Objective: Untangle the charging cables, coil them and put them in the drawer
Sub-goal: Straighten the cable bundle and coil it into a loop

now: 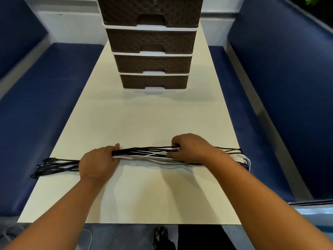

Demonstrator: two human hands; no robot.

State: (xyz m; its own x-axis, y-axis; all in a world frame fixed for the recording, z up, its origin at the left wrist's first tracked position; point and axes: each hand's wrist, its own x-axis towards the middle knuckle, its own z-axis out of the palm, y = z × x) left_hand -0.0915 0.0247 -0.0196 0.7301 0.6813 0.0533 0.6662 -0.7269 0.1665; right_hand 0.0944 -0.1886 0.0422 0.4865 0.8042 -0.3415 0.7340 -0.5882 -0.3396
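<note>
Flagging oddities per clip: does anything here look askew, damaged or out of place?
Nothing damaged. The cable bundle, held by the left hand and right hand, overhangs both table edges, and one white strand crosses the others. All drawers look closed.

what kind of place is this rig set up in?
Probably a booth or dining nook, not a lab: a narrow cream table flanked by blue padded benches on both sides. A brown drawer unit stands at the far end; both hands grip a bundle of cables.
</note>
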